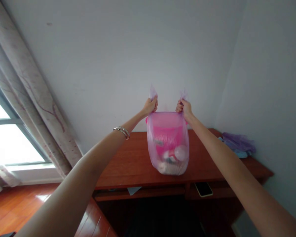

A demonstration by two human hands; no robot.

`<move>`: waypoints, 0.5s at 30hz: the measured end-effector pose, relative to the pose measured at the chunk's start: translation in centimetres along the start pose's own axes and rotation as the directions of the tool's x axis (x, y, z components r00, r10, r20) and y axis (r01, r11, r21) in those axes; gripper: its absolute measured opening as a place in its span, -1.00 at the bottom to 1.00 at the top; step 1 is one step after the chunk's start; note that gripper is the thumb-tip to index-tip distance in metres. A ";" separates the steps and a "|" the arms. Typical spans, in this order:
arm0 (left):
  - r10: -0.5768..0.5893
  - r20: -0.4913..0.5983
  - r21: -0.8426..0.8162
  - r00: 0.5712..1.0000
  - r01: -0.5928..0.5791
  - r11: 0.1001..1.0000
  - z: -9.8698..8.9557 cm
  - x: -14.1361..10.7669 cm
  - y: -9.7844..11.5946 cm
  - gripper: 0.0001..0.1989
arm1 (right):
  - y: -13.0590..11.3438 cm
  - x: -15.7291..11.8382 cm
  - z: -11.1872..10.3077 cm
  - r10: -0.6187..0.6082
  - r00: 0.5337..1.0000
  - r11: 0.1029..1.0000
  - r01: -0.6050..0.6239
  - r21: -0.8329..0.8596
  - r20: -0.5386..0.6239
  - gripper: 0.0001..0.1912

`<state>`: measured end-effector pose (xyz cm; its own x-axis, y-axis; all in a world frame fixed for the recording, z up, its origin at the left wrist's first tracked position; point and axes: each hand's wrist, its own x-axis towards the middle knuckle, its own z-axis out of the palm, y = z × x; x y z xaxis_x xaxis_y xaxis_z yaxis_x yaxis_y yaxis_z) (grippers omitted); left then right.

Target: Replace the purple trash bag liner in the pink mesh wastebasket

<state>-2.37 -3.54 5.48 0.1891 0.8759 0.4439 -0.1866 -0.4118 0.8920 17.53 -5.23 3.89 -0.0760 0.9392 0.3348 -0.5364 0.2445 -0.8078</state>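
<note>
A translucent pink-purple plastic bag (pixel 167 144) hangs upright between my hands above the reddish-brown desk. Several items, partly blurred by the film, show inside, among them a round pale one near the bottom right, with bright pink behind them. My left hand (pixel 151 105), with silver bangles on the wrist, is closed round the bag's top left corner. The top right corner is gripped by my right hand (pixel 184 107). Tips of purple film stick up above both fists. Whether the bag's bottom touches the desk is hard to tell.
The desk (pixel 125 161) stands against a pale wall. Crumpled purple and light blue plastic (pixel 239 143) lies at its right end. A phone (pixel 203 189) rests in the compartment below the desktop. At the left are a curtain (pixel 37 85) and a window.
</note>
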 end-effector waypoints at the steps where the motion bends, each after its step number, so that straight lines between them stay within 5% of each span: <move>1: 0.008 0.001 0.016 1.000 -0.008 1.000 0.0 0.2 0.0 -0.47 | 0.0 0.1 0.0 -0.009 1.000 1.000 0.009 0.007 0.001 -0.69; 7: 0.041 -0.002 0.093 0.999 -0.040 0.995 0.3 -0.1 0.6 -0.47 | -0.4 0.1 -0.2 0.031 0.999 0.999 -0.032 0.042 0.007 -0.69; 15: -0.105 0.183 0.036 0.978 0.100 0.994 0.2 -2.2 0.2 -0.52 | 0.5 -1.6 -1.3 0.087 0.996 0.983 -0.085 0.164 -0.007 -0.67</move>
<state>-2.67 -5.61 4.70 0.3807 0.8533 0.3562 -0.1322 -0.3310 0.9343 18.46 -6.32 2.35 -0.1168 0.9585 0.2600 -0.6588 0.1211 -0.7425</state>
